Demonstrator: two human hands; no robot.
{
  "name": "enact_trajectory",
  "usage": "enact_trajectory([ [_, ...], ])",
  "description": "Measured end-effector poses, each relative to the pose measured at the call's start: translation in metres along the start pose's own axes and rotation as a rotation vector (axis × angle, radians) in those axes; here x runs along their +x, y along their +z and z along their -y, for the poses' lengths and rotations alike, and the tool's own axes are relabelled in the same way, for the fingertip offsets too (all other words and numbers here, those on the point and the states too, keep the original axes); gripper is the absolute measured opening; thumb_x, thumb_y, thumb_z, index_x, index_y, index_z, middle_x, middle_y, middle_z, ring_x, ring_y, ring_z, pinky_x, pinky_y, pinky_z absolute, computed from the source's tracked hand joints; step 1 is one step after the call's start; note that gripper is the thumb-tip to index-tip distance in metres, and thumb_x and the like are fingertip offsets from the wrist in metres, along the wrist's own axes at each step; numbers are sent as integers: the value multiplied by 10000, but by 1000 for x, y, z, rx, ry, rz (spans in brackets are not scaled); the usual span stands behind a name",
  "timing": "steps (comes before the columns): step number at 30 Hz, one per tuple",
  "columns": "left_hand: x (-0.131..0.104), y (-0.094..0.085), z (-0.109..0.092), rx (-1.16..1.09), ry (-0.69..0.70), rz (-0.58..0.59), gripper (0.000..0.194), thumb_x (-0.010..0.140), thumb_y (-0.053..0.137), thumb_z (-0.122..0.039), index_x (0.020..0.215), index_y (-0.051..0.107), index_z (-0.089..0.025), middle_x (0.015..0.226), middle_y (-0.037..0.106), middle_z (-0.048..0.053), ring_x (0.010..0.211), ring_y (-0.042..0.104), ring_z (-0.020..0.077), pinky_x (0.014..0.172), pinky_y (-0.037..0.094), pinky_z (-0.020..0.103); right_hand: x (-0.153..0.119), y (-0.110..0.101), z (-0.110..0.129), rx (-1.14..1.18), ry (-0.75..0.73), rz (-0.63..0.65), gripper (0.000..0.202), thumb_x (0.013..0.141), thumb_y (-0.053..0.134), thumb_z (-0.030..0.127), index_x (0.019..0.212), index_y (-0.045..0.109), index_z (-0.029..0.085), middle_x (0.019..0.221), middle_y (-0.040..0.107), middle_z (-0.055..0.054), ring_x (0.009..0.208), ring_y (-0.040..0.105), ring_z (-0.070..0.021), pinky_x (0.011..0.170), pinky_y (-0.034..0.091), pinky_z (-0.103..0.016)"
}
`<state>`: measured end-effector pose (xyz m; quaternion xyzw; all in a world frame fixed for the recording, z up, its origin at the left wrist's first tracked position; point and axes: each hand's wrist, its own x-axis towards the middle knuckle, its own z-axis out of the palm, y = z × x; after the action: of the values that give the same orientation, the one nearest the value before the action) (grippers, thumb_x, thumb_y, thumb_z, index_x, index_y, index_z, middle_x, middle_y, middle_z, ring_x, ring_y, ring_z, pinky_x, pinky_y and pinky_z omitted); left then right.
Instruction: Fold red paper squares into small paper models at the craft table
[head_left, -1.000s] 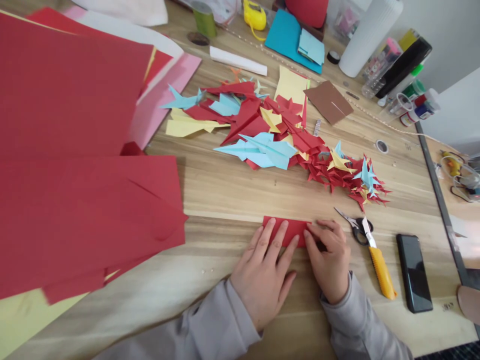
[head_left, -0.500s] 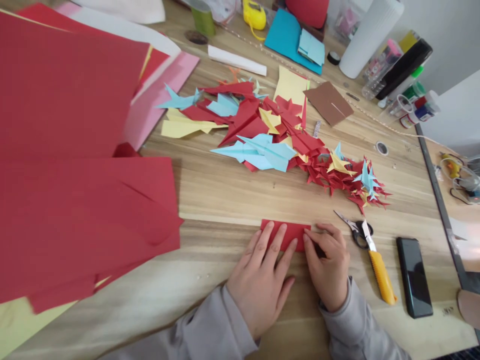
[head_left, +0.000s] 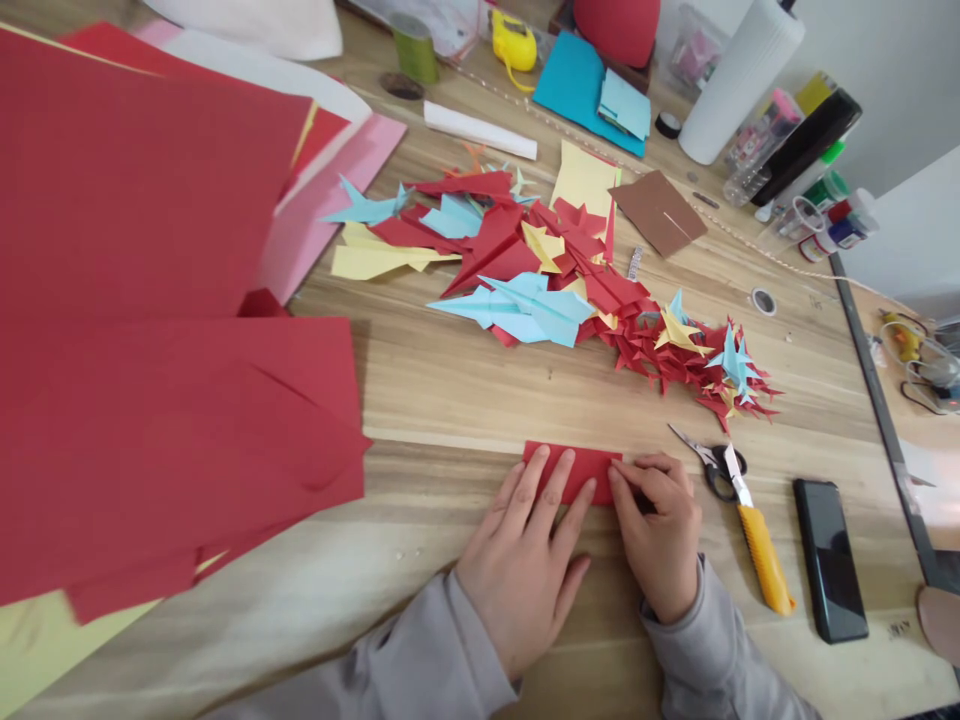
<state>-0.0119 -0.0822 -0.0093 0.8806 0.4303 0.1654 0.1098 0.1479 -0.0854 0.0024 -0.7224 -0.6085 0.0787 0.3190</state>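
Note:
A small red paper rectangle (head_left: 589, 464) lies flat on the wooden table in front of me. My left hand (head_left: 525, 560) rests over its left part, palm down with the fingers spread and pressing on it. At the paper's right edge, my right hand (head_left: 661, 530) has thumb and forefinger pinched together on the edge. The other fingers of that hand are curled in. Just right of it lie black-handled scissors (head_left: 718, 470) and a utility knife (head_left: 763, 560) with a yellow handle and its blade out.
A heap of folded paper planes (head_left: 525, 305) in red, blue and yellow stretches behind my hands. Large red paper sheets (head_left: 172, 420) cover the left side. A black phone (head_left: 831, 560) lies at the right. Bottles and jars (head_left: 829, 195) stand at the back right.
Both hands stay in nearly the same place on the red paper. The whole view has shifted very slightly; nothing has been picked up or let go.

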Motion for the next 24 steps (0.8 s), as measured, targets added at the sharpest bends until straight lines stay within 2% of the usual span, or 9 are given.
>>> enact_trajectory([
  [13,1,-3,0,3,-4,30,551,840,493,-500,1290,553,-188,1450,409,135,1362,293,348,1091,256,459,0,-1,1,-38,-72,24,135,855,575,210,831,707,196,697,654,-44,800,551,-201,756,448,-368],
  [18,2,-3,0,15,6,15,548,839,494,-494,1291,553,-190,1434,428,142,1355,305,351,1089,254,459,-8,-7,8,-317,-217,42,230,845,590,287,1045,681,219,789,625,-62,796,512,-215,742,394,-377],
  [21,2,-3,0,20,12,7,548,836,496,-494,1288,556,-190,1428,436,146,1354,309,355,1089,257,465,-12,-10,13,-454,-269,80,289,848,575,331,1097,665,214,831,598,-84,797,499,-227,717,376,-378],
  [24,2,-3,0,21,8,14,553,836,495,-499,1294,550,-194,1425,440,144,1354,314,353,1089,262,465,-14,-10,15,-509,-271,103,301,869,536,306,1126,649,198,811,576,-85,773,487,-226,690,375,-374],
])
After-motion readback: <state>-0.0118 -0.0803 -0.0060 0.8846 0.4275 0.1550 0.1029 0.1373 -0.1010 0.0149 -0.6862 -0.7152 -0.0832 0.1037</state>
